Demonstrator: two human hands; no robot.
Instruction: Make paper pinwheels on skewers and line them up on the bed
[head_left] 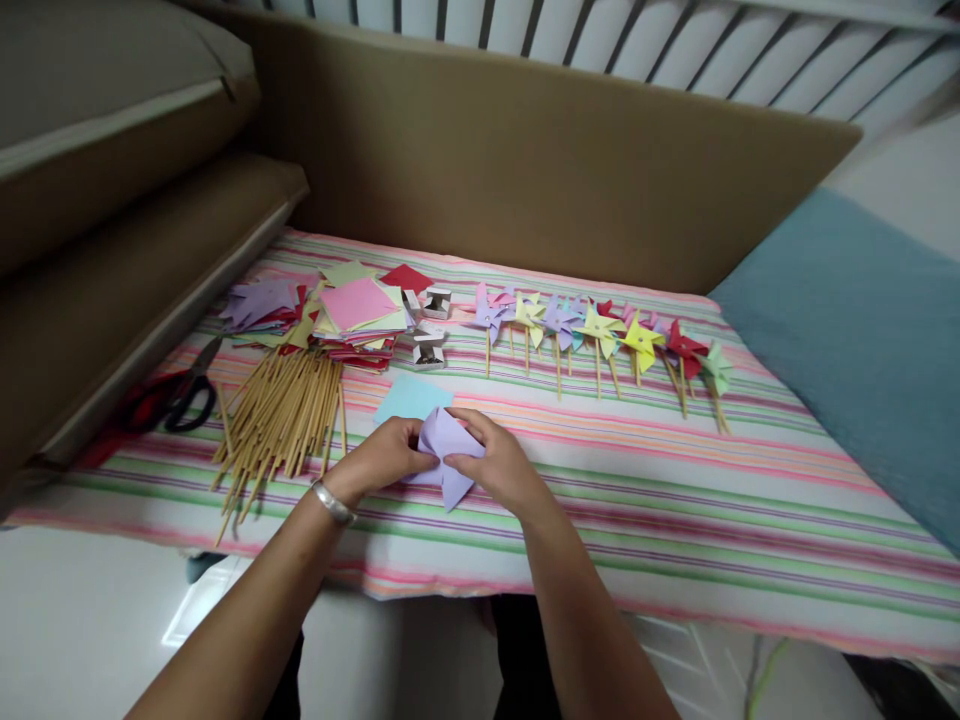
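Observation:
Between my two hands is a purple paper pinwheel (453, 482), its corners partly folded in toward the middle and no stick on it. My left hand (390, 455), with a silver bangle at the wrist, pinches its left side. On the other side my right hand (499, 462) grips the paper, thumb near the centre and fingers behind the top edge. A light blue paper square (409, 395) lies flat just beyond my left hand. Left of that hand, a pile of thin wooden sticks (281, 420) is fanned out on the striped cloth (675, 520).
Stacked coloured paper squares (360, 305) and cut purple pieces (259, 305) lie at the back left, beside small open white boxes (429, 352). Black-handled scissors (184, 395) rest at the far left. Finished pinwheels (600, 330) on sticks line the back right, before a brown board (525, 160).

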